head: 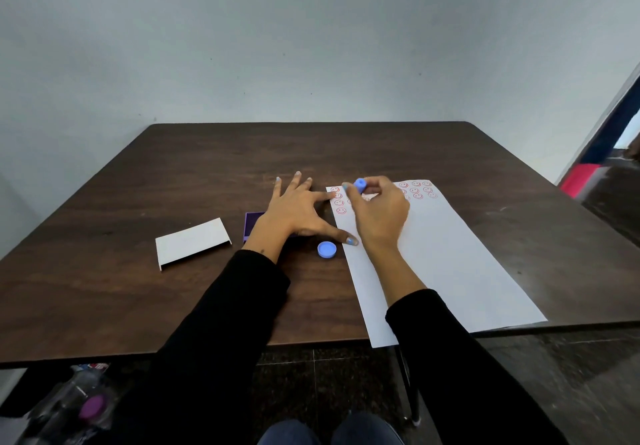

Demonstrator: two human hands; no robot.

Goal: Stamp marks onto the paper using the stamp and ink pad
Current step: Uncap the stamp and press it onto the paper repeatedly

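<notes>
A white paper [440, 257] lies on the right half of the dark wooden table [173, 174], its near end hanging over the table edge. Several red smiley marks [417, 190] fill its far end. My right hand [379, 214] pinches a small blue stamp [360, 185] above the far rows of marks. My left hand [298, 211] rests flat with fingers spread, forefinger and thumb touching the paper's left edge. Under that hand a purple ink pad box [250, 225] shows only partly. A round blue cap [326, 249] sits near my left thumb.
A white cardboard sleeve [192, 242] lies on the table's left side. Below the near table edge stand clear bottles, one with a purple cap [91, 406]. A red object [578, 180] sits on the floor at far right. A wall backs the table.
</notes>
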